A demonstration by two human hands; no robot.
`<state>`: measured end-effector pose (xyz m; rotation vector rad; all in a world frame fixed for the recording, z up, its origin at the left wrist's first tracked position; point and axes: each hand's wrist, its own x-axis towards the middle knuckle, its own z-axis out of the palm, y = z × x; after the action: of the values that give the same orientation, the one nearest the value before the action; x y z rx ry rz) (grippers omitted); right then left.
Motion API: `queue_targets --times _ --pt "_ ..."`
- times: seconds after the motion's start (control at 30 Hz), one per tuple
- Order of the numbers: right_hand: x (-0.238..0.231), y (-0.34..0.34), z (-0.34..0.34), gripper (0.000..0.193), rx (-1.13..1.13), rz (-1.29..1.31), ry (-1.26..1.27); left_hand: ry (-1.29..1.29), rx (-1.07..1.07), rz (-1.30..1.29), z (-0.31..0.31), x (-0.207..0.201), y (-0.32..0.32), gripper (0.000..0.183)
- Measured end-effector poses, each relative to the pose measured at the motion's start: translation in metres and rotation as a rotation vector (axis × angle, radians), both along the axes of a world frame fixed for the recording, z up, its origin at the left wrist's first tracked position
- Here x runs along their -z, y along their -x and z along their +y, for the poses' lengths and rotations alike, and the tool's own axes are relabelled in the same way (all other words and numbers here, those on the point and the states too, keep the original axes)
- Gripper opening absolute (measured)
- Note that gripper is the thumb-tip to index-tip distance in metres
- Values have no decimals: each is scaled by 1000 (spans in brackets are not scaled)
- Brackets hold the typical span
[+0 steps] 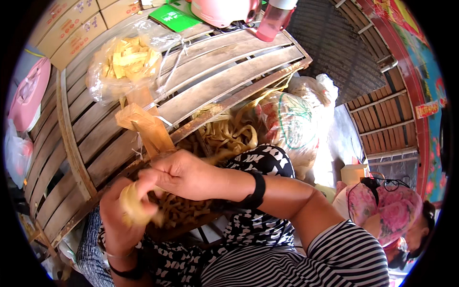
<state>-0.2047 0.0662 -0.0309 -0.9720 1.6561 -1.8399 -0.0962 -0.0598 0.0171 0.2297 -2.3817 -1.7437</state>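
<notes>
My left hand (119, 222) is curled around a pale yellow flat strip (131, 203), bent into a loop and blurred by motion. Close against it, my right hand (184, 174) has its fingers pinched together at the strip's end. Just beyond both hands, a wooden post with a crosspiece (146, 126) rises at the edge of the slatted bed (103, 126). Below my hands, short brownish-yellow pieces (184, 208) lie heaped. Longer loose strips (229, 134) lie under the bed's edge, partly hidden by my right arm.
On the slats sit a clear bag of yellow strips (126, 62), a green packet (175, 17), a pink helmet-like object (222, 10) and a pink bottle (275, 21). Stuffed plastic bags (291, 119) stand beside my knee. Cartons (79, 36) are stacked far left. Another person (382, 210) is at right.
</notes>
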Motion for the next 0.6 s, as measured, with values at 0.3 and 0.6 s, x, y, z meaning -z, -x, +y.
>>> queue_targets --times 0.3,0.6 --pt "5 -14 -2 5 -124 -959 -31 780 -125 472 -15 27 11 16" --pt "5 -3 10 20 10 701 -230 520 75 148 -20 43 11 20"
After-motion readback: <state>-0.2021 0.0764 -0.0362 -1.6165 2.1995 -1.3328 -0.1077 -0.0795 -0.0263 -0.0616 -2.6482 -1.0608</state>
